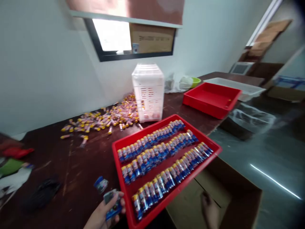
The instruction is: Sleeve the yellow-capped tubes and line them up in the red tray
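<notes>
My left hand [106, 208] is closed around a small blue printed packet or stack of packets [113, 208], just left of the red tray [166, 201]. Another small blue packet [101, 184] lies on the table beyond the fingers. Three slanting rows of small yellow-capped tubes with blue lower ends [164, 179] fill much of the tray. Lower right, my right hand [208, 205] is in shadow over an open cardboard box [190, 203]. A thin dark line crosses by its fingers, too blurred to identify. Whether those fingers hold anything is unclear.
A heap of yellow-capped tubes [107, 117] spreads along the wall beside a white slotted basket [150, 95]. A second red tray [212, 95], a white tray [235, 86] and a lime bowl [195, 82] stand behind right. A black crumpled bag [44, 192] lies left.
</notes>
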`<action>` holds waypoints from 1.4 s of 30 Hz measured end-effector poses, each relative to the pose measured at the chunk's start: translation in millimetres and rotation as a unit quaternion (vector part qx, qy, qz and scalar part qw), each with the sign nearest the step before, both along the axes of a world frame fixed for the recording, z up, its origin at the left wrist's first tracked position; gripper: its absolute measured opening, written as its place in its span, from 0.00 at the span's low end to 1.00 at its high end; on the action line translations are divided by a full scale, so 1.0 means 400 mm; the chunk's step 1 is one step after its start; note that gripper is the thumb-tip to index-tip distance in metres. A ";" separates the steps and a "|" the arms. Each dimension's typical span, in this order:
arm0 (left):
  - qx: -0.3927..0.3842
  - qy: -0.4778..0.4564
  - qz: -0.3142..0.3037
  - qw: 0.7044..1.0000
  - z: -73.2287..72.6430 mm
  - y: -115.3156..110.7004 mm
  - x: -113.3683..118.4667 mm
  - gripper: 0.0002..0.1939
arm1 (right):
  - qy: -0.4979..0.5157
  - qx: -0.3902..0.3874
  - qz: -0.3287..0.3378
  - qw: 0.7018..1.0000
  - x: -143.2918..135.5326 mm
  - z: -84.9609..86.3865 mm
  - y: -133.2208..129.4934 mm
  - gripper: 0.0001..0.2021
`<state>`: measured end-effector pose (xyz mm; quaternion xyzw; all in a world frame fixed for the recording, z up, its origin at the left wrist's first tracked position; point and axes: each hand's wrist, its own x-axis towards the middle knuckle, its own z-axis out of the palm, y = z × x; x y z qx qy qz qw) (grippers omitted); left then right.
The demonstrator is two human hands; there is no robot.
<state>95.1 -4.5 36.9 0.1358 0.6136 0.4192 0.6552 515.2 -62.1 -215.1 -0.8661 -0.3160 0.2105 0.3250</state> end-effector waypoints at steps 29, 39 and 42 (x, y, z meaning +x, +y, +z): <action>0.077 0.003 0.167 0.983 -0.125 -0.136 -0.436 0.23 | -0.165 0.108 0.757 0.623 -1.442 0.586 0.825 0.15; 0.177 0.014 0.103 0.979 -0.098 -0.010 -0.349 0.21 | -0.010 0.178 0.761 0.624 -0.970 0.631 0.517 0.09; 0.212 0.014 0.069 0.975 -0.068 0.003 -0.276 0.20 | 0.039 0.194 0.743 0.639 -0.893 0.677 0.416 0.04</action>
